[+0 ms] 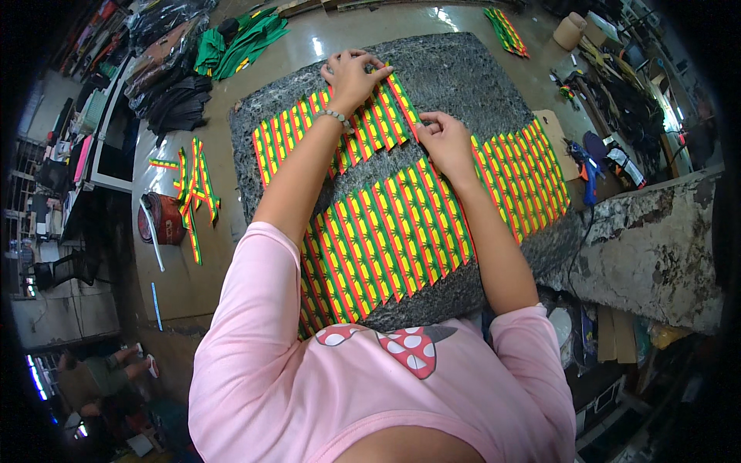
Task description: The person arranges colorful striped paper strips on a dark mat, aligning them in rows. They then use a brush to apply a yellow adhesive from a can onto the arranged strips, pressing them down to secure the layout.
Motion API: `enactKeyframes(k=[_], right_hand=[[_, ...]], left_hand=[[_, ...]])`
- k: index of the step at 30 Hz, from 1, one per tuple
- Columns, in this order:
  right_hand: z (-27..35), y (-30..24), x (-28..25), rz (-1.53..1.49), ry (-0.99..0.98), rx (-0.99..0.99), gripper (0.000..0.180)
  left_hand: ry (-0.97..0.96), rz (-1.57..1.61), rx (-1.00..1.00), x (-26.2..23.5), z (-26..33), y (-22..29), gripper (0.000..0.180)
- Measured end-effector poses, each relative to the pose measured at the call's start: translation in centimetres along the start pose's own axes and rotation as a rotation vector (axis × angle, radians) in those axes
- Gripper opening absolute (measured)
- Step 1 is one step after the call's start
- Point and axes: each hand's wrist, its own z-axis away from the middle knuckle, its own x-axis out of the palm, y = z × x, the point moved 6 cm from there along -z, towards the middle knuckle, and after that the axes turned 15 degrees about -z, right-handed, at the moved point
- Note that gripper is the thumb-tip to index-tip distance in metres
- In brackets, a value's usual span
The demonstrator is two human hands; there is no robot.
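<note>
- One red, yellow and green strip (402, 101): on the dark grey mat (463, 65), slanting between your hands, at the right end of the far row (292, 127).
- One left hand (353, 77), yours: over that row's back edge, fingers spread and bent, thumb at the strip's upper end; whether it grips, you cannot tell from this view.
- One right hand (448, 143), yours: thumb and forefinger drawn near each other at the strip's lower end; pinching or only pressing, cannot tell.
- Two further rows of like strips: near row (386, 239) between your forearms, right row (529, 181) beyond your right forearm.
- One blue glue gun (584, 163): right of the right row, well apart from your hands.
</note>
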Motion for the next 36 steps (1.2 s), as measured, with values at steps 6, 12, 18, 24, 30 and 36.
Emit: enactKeyframes(k=[6, 12, 18, 24, 30, 36], right_hand=[[0.1, -0.2, 0.3, 0.046, -0.006, 0.015, 0.031], [0.4, -0.9, 0.5, 0.081, -0.019, -0.013, 0.03], [0.6, -1.1, 0.5, 0.076, -0.024, 0.024, 0.028], [0.7, -1.3, 0.4, 0.085, -0.012, -0.095, 0.027], [0.6, -1.1, 0.7, 0.127, -0.031, -0.066, 0.028], [0.8, -1.4, 0.7, 0.129, -0.041, -0.065, 0.028]], left_hand=[[-0.045, -0.053, -0.007, 0.8, 0.2, -0.6, 0.039], [-0.026, 0.015, -0.027, 0.9, 0.1, -0.9, 0.034], [-0.011, 0.027, -0.042, 1.0, 0.2, -1.2, 0.034], [-0.032, -0.009, -0.069, 1.2, 0.0, -1.4, 0.033], [-0.04, 0.051, -0.045, 0.4, 0.3, -0.9, 0.031], [-0.035, 0.032, -0.066, 0.5, 0.4, -0.8, 0.035]])
